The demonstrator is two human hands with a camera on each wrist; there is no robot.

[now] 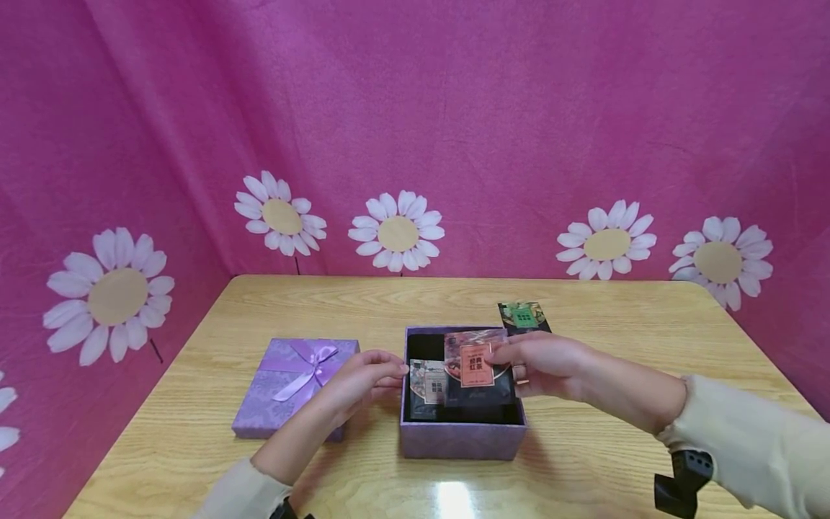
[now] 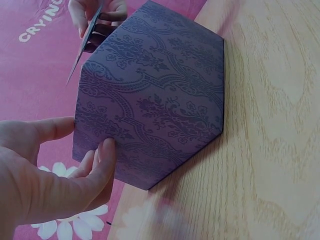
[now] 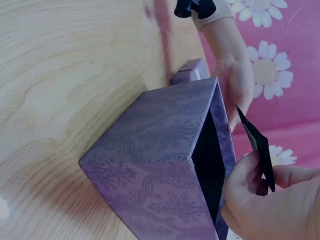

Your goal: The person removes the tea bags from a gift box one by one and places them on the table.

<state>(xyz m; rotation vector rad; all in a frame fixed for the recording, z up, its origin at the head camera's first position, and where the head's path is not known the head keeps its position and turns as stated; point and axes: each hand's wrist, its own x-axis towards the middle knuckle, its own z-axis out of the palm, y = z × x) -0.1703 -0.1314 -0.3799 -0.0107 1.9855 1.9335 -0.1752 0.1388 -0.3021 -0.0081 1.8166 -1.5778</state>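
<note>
My right hand (image 1: 554,364) pinches a black tea sachet with a red label (image 1: 476,366) between thumb and fingers, over the purple patterned gift box (image 1: 463,440). In the right wrist view the sachet (image 3: 259,142) appears edge-on, above the box's opening. Inside the box leans another sachet with a pale label (image 1: 426,389), partly covered by the red one. My left hand (image 1: 363,382) holds the box's left side. From the left wrist view, one digit meets the rim while the other fingertips (image 2: 107,147) touch the outer wall.
A purple lid with a ribbon bow (image 1: 279,396) lies left of the box. Behind the box, to the right, lies a green-labelled sachet (image 1: 524,316), partly hidden by my right hand. A pink flowered cloth (image 1: 454,144) hangs behind the wooden table (image 1: 622,303).
</note>
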